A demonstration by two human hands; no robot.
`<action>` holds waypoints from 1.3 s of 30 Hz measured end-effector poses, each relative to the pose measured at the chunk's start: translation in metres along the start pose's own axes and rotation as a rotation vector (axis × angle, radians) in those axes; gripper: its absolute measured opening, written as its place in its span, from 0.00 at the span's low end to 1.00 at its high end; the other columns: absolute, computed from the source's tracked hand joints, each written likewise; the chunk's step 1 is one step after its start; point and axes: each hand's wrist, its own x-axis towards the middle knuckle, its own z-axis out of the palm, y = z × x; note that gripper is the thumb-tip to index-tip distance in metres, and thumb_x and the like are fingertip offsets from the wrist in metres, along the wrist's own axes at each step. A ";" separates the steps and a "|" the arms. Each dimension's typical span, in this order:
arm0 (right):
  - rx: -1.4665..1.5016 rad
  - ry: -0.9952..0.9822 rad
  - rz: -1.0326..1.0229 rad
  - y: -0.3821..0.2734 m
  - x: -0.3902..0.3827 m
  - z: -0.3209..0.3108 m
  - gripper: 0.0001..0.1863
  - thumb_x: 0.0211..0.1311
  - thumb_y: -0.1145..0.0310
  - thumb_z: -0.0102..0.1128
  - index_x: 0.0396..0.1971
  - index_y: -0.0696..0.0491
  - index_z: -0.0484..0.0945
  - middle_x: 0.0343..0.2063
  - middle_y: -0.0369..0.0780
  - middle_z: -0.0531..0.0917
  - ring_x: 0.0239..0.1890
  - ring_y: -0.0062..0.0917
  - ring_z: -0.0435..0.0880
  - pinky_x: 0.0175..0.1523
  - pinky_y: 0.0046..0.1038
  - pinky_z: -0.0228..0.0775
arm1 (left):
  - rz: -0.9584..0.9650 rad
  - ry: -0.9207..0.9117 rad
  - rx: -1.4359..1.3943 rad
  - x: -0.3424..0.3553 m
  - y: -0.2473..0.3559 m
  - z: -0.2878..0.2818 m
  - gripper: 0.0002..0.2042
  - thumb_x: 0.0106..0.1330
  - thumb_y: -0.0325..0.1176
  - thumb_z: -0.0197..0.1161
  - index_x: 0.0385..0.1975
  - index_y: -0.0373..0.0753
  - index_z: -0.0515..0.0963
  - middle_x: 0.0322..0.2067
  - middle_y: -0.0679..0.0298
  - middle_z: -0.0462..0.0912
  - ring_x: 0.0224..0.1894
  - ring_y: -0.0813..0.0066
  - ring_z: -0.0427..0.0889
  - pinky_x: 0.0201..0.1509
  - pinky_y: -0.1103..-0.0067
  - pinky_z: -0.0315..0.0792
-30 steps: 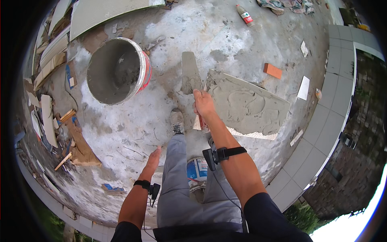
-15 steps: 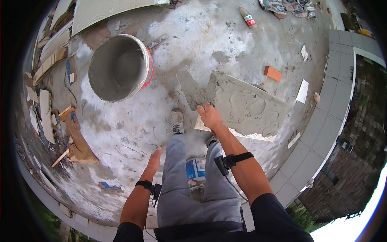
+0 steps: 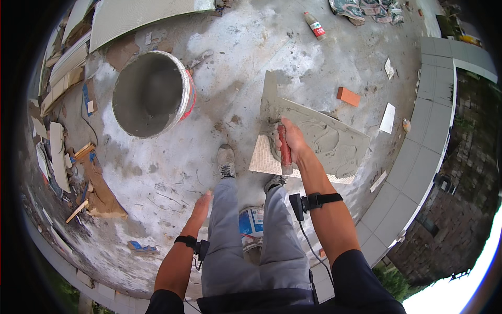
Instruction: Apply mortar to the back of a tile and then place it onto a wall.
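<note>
My right hand point(image 3: 294, 140) is closed round the red handle of a plastering trowel point(image 3: 269, 91). Its long grey blade points away from me, over the left part of a tile point(image 3: 261, 156). Wet grey mortar point(image 3: 329, 138) covers most of that tile, with swirls in it; a ribbed pale strip shows along the near left edge. Beside my left knee, my left hand point(image 3: 200, 208) is stretched forward, holding nothing that I can see; its lower fingers are partly hidden.
A large bucket point(image 3: 187, 99) of grey mortar stands left of the tile. Further right lie an orange brick point(image 3: 348, 97) and a white scrap point(image 3: 387, 118). A plastic bottle point(image 3: 315, 26) lies at the back. Boards and scraps point(image 3: 60, 157) clutter the left; a blue-labelled bucket point(image 3: 251, 222) stands between my legs.
My right hand has moved right and a little nearer the tile's middle. The trowel has turned, its blade swinging from far left onto the tile's left part, and its red handle now shows.
</note>
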 end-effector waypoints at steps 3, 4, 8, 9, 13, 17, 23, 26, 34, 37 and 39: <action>-0.166 -0.101 -0.082 -0.009 0.014 0.031 0.20 0.73 0.50 0.48 0.33 0.53 0.71 0.19 0.36 0.75 0.15 0.22 0.71 0.22 0.28 0.65 | 0.015 0.009 -0.025 -0.006 0.001 -0.001 0.38 0.75 0.61 0.43 0.60 0.25 0.72 0.60 0.45 0.77 0.65 0.58 0.72 0.70 0.72 0.61; -0.280 -0.162 -0.147 -0.002 0.012 0.027 0.19 0.72 0.51 0.49 0.33 0.54 0.72 0.20 0.37 0.75 0.15 0.22 0.72 0.24 0.26 0.66 | -0.012 0.049 -0.063 -0.009 -0.008 -0.005 0.38 0.75 0.62 0.43 0.60 0.25 0.73 0.60 0.45 0.77 0.65 0.58 0.72 0.70 0.72 0.61; -0.595 -0.124 -0.181 -0.004 -0.024 -0.065 0.18 0.70 0.55 0.52 0.30 0.56 0.73 0.18 0.37 0.76 0.16 0.21 0.75 0.24 0.25 0.68 | -0.052 0.050 0.010 -0.018 -0.019 -0.010 0.39 0.74 0.63 0.43 0.58 0.26 0.74 0.57 0.45 0.79 0.63 0.58 0.74 0.69 0.71 0.62; -0.826 -0.079 -0.232 -0.007 -0.034 -0.082 0.19 0.70 0.55 0.51 0.32 0.58 0.74 0.20 0.41 0.78 0.15 0.23 0.76 0.24 0.27 0.69 | -0.068 0.054 0.009 -0.018 -0.024 -0.014 0.39 0.74 0.63 0.43 0.58 0.26 0.74 0.57 0.45 0.79 0.63 0.58 0.74 0.69 0.71 0.62; -1.636 -0.055 -0.395 0.040 -0.038 -0.082 0.22 0.69 0.52 0.50 0.40 0.58 0.77 0.30 0.54 0.84 0.35 0.48 0.85 0.44 0.46 0.76 | -0.051 -0.008 0.046 -0.018 -0.043 -0.024 0.41 0.74 0.65 0.40 0.62 0.26 0.72 0.59 0.49 0.78 0.64 0.61 0.73 0.70 0.74 0.60; -1.654 -0.284 -0.300 0.097 -0.026 -0.027 0.22 0.69 0.52 0.48 0.43 0.58 0.77 0.33 0.54 0.85 0.42 0.51 0.84 0.51 0.49 0.74 | -0.067 -0.002 0.001 -0.021 -0.032 -0.015 0.42 0.74 0.66 0.38 0.66 0.27 0.67 0.61 0.49 0.77 0.67 0.61 0.71 0.71 0.74 0.58; -0.920 -0.107 -0.310 0.095 -0.042 -0.073 0.20 0.68 0.53 0.52 0.33 0.59 0.76 0.22 0.48 0.82 0.25 0.38 0.83 0.33 0.38 0.73 | -0.078 0.004 -0.033 -0.032 -0.005 -0.009 0.42 0.74 0.65 0.39 0.67 0.26 0.65 0.62 0.48 0.76 0.68 0.61 0.70 0.72 0.73 0.57; -0.578 -0.015 -0.136 0.028 -0.063 -0.108 0.19 0.70 0.55 0.50 0.26 0.55 0.71 0.15 0.37 0.74 0.12 0.19 0.70 0.19 0.26 0.63 | -0.066 -0.030 0.027 -0.028 -0.002 -0.006 0.42 0.74 0.65 0.41 0.67 0.26 0.65 0.61 0.48 0.76 0.67 0.62 0.70 0.72 0.73 0.58; -1.172 -0.019 -0.173 0.094 -0.097 -0.136 0.20 0.69 0.55 0.51 0.40 0.60 0.78 0.22 0.51 0.82 0.22 0.37 0.83 0.29 0.38 0.75 | -0.030 -0.079 0.008 -0.020 -0.003 0.007 0.41 0.74 0.65 0.43 0.66 0.27 0.66 0.62 0.50 0.76 0.67 0.63 0.71 0.71 0.74 0.58; -1.633 0.172 -0.288 0.081 -0.106 -0.135 0.21 0.66 0.53 0.54 0.38 0.59 0.77 0.30 0.60 0.83 0.33 0.50 0.86 0.38 0.49 0.76 | 0.075 -0.031 0.068 -0.013 -0.014 -0.011 0.34 0.77 0.57 0.45 0.60 0.25 0.72 0.56 0.50 0.80 0.59 0.62 0.77 0.66 0.74 0.65; -1.597 0.293 -0.358 0.115 -0.102 -0.156 0.19 0.68 0.55 0.52 0.34 0.59 0.75 0.24 0.54 0.83 0.26 0.42 0.86 0.33 0.43 0.77 | 0.061 -0.138 0.112 -0.008 0.011 -0.010 0.39 0.75 0.62 0.44 0.67 0.29 0.66 0.62 0.50 0.75 0.67 0.64 0.71 0.71 0.75 0.58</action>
